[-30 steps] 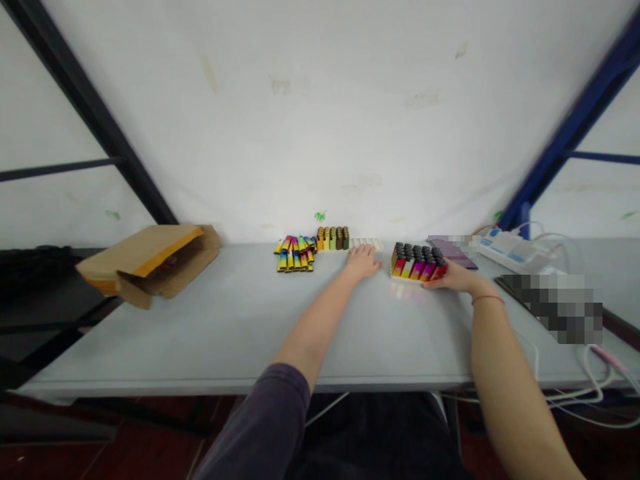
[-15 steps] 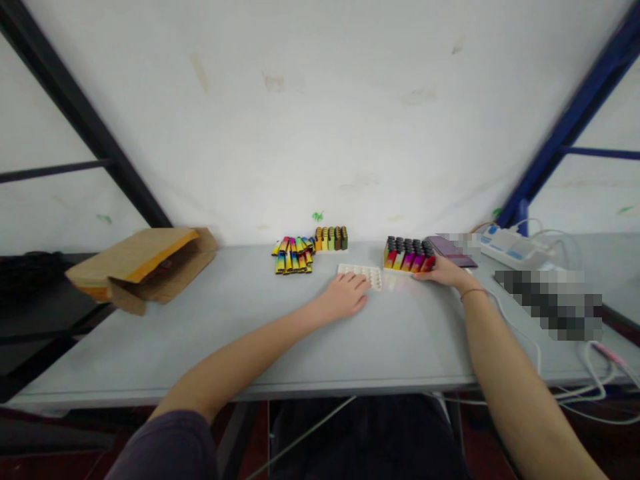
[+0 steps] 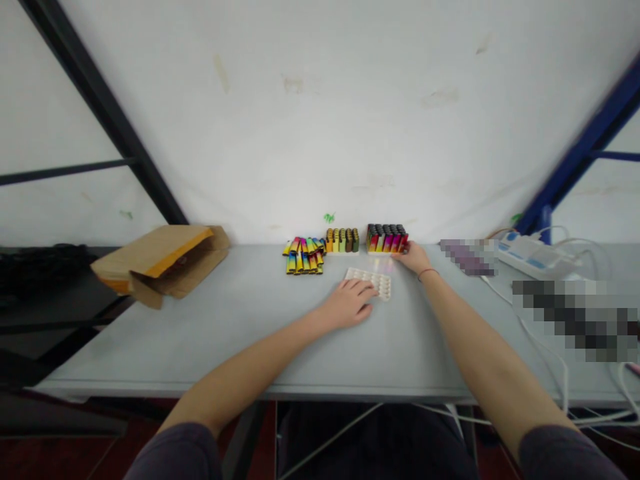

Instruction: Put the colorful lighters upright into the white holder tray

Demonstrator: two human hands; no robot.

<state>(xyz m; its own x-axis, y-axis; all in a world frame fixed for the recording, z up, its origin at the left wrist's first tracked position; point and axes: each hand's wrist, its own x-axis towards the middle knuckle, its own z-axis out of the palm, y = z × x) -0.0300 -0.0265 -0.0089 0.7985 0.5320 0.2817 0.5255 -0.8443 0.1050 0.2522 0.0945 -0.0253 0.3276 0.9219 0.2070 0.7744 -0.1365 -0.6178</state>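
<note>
My left hand point(image 3: 349, 303) lies over a white tray with round pits point(image 3: 383, 287), fingers stretched across its left part and hiding some of it. My right hand point(image 3: 414, 257) grips the right end of a white-based tray of lighters point(image 3: 383, 241). These lighters stand upright in rows, with dark tops and red, yellow and purple bodies. Left of them stands a second block of lighters point(image 3: 343, 240) in yellow, green and brown, close to the wall. A loose pile of multicoloured lighters point(image 3: 304, 257) lies beside that block.
An open brown paper bag point(image 3: 160, 260) lies on the left of the grey table point(image 3: 225, 347). At the right are a purple flat item point(image 3: 467, 257), a white power strip point(image 3: 530, 257), a blurred-out dark object point(image 3: 570, 317) and white cables point(image 3: 563, 373). A wall point(image 3: 320, 120) stands behind.
My right hand has slid the tray of dark-topped lighters left and back, beside the yellow-green block by the wall. My left hand stays on the pitted tray. The view has shifted slightly.
</note>
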